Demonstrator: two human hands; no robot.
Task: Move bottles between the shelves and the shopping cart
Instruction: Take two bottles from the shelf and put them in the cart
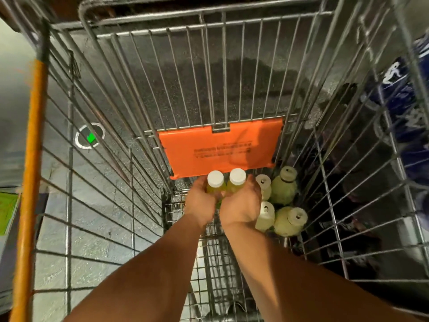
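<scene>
I look straight down into a wire shopping cart. My left hand is closed around a yellow-green bottle with a white cap. Beside it, my right hand grips a second bottle of the same kind. Both bottles are upright, side by side, low in the basket near the orange flap. To the right of my hands, several pale green bottles stand on the cart floor in the corner.
An orange plastic child-seat flap lies against the cart's far wire wall. The orange cart handle runs down the left. Blue packaged goods sit on a shelf beyond the cart's right side. Grey floor shows through the wires.
</scene>
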